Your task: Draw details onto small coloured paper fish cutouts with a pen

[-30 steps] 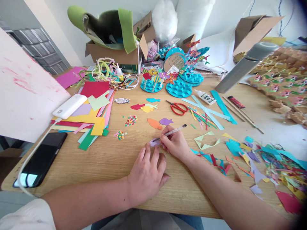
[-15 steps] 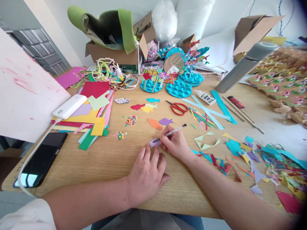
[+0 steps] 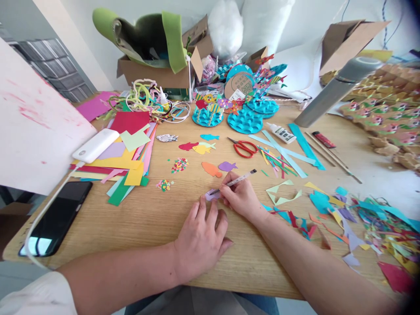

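The wooden table [image 3: 154,218] carries paper scraps [image 3: 370,218] and red scissors [image 3: 244,148]. The right hand [image 3: 241,197] grips a pen [image 3: 234,181], tip apparently on a lilac cutout [image 3: 210,195]; the left hand [image 3: 201,238] lies flat, fingers spread.

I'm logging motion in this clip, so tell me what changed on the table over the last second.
Nothing visibly changed. The right hand still grips the pen with its tip on the small lilac paper piece, and the left hand still lies flat on the wooden table just below that piece. The red scissors and paper fish lie where they were.
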`<state>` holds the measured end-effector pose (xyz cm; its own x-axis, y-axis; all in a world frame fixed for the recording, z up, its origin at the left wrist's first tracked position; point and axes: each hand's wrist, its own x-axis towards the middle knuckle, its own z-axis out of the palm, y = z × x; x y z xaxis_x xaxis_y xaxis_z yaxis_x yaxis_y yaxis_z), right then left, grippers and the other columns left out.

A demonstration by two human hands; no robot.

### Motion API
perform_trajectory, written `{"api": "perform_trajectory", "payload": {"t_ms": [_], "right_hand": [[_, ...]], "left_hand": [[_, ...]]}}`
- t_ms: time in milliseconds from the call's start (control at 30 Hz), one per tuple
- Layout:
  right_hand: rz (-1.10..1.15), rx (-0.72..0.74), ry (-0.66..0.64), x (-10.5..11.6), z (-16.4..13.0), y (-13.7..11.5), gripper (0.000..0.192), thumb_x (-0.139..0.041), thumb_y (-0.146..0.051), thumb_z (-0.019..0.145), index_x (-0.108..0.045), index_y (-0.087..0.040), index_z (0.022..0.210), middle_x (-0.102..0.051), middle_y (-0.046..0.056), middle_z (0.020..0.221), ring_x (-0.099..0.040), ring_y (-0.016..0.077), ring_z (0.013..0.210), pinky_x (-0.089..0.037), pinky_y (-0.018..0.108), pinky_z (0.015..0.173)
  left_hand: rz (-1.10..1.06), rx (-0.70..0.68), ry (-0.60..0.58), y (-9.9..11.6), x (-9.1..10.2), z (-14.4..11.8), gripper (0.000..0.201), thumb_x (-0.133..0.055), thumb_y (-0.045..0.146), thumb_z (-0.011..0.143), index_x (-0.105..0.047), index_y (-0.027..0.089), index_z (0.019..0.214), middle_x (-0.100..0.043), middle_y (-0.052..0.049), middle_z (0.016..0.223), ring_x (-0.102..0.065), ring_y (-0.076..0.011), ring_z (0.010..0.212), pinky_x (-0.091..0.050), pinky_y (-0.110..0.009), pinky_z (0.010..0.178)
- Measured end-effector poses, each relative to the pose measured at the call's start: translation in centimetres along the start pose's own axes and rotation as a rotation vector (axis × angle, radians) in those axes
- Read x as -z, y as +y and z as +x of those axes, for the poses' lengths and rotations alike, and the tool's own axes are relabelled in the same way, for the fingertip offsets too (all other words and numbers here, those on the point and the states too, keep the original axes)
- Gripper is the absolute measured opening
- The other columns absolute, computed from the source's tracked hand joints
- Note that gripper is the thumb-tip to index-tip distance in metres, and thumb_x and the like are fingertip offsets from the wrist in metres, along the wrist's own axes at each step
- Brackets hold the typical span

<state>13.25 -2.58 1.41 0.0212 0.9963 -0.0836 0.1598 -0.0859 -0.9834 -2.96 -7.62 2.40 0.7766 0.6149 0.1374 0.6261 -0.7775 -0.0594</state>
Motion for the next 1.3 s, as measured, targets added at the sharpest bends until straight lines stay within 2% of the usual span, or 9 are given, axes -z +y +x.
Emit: {"api": "perform_trajectory", "payload": {"t_ms": [1300], "right_hand": [[-0.003,-0.018,0.000,-0.07,-0.12,-0.48,0.011,-0.054,-0.016,0.069,-0.045,-0.022,0.069,-0.054,-0.006,0.045,-0.047,0.0088,0.036,-0.033,0.018,0.035]], "left_hand": [[0.000,-0.001,-0.008,0.02,-0.02,0.00,0.056,-0.048,0.054,0.088,-0.052,0.009,0.122,-0.050,-0.024,0.132,-0.043,-0.0428,0.125,-0.031,-0.050,0.100]]}}
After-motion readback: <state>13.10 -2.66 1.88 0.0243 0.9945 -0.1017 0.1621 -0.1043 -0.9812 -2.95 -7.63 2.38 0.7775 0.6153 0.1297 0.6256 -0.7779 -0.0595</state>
